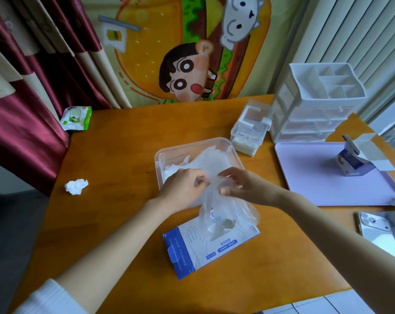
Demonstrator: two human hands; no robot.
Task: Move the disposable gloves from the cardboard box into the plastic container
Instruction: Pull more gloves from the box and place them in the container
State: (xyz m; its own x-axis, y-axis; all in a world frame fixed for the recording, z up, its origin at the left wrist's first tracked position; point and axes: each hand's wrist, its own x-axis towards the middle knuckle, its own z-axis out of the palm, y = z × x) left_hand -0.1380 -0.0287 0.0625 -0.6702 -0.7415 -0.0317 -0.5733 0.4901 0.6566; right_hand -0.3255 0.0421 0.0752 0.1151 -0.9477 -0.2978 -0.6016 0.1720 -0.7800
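Observation:
A blue-and-white cardboard glove box [205, 248] lies flat on the wooden table near me, its top opening torn. A bunch of clear disposable gloves [219, 207] hangs from both hands, its lower end still trailing into the box opening. My left hand [183, 189] pinches the bunch on its left side. My right hand [244, 184] pinches it on the right. Both hands hover over the near edge of the clear plastic container [169, 152], which holds more clear gloves [203, 159] piled inside.
A crumpled white tissue [76, 186] lies left, a wet-wipe pack [76, 117] at the back left. Small clear stacked boxes [251, 130] and a white drawer organiser [316, 103] stand back right. A lilac tray [316, 184] carries a small opened carton [355, 159]. A phone [375, 230] lies at right.

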